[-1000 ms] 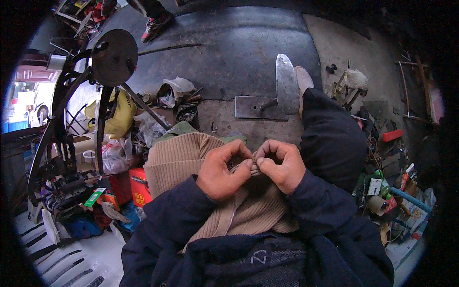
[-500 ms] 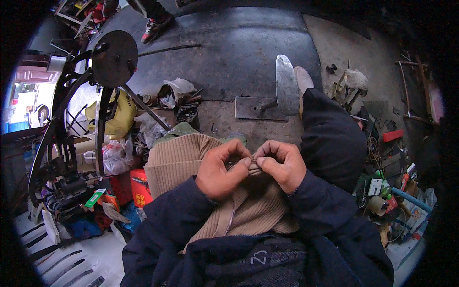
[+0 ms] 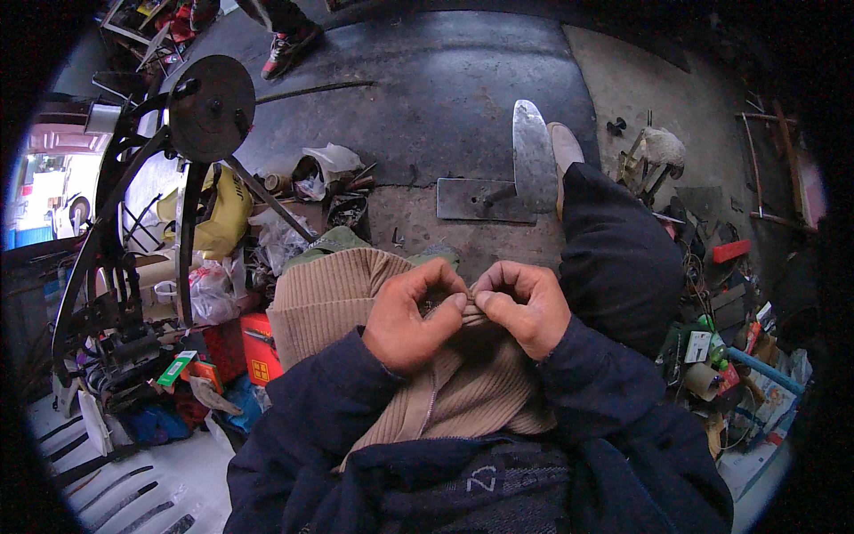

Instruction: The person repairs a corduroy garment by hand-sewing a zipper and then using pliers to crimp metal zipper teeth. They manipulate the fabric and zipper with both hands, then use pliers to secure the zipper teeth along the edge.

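A tan ribbed knit garment (image 3: 338, 294) with a zipper lies bunched over my lap, with green fabric (image 3: 338, 240) under its far edge. My left hand (image 3: 416, 316) pinches the bunched knit near the middle, thumb and curled fingers together. Just beside it my right hand (image 3: 520, 310) grips the same fold, fingertips almost meeting the left ones; what lies between the fingertips is too small to make out clearly. Both forearms are in dark sleeves.
At left stands a black iron machine (image 3: 209, 107) with a round plate, amid bags and a red box (image 3: 260, 347). Ahead, a metal shoe last (image 3: 534, 156) stands on a plate by my foot. Mixed clutter (image 3: 712, 374) lies at right. A person's red sneaker (image 3: 283, 53) is at top.
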The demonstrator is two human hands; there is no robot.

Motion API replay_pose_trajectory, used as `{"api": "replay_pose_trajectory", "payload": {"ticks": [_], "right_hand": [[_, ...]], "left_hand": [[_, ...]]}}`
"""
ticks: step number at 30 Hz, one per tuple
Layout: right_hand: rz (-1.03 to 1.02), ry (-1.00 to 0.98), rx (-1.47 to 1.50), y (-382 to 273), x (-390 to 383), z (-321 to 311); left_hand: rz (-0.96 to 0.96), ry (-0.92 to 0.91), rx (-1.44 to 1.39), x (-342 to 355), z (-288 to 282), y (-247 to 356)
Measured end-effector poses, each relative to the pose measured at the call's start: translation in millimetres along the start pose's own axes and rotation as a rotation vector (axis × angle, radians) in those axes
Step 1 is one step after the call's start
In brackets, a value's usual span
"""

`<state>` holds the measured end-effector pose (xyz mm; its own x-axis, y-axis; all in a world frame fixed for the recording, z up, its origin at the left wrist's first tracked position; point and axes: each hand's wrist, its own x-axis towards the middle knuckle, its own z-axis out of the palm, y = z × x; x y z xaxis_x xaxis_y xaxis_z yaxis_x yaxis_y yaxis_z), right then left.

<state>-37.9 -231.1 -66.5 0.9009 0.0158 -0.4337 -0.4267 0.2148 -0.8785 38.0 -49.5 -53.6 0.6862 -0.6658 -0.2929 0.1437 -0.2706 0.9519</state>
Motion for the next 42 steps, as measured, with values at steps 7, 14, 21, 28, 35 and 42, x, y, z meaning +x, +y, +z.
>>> {"api": "replay_pose_trajectory", "payload": {"ticks": [7, 14, 21, 28, 35, 42], "right_hand": [[0.011, -0.014, -0.015, -0.5, -0.5, -0.8], [-0.008, 0.015, 0.019, 6.0, 1.5, 1.1], [0.006, -0.018, -0.008, 5.7, 0.9, -2.3], [0.02, -0.006, -0.051, 0.8, 0.4, -2.0], [0.033, -0.005, 0.018, -0.5, 1.4, -2.3], [0.029, -0.016, 0.098, 4.9, 4.6, -4.3]], "left_hand": [[-0.002, 0.008, 0.0, 0.7, 0.5, -0.3], [0.002, 0.001, 0.016, -0.8, 1.1, 0.4], [-0.006, -0.014, -0.016, 0.2, 1.1, -1.1], [-0.032, -0.008, -0.074, -0.2, 0.1, -0.5], [-0.095, -0.014, -0.144, 2.7, -2.9, -3.5], [-0.108, -0.027, -0.191, 5.0, -1.9, -9.0]]}}
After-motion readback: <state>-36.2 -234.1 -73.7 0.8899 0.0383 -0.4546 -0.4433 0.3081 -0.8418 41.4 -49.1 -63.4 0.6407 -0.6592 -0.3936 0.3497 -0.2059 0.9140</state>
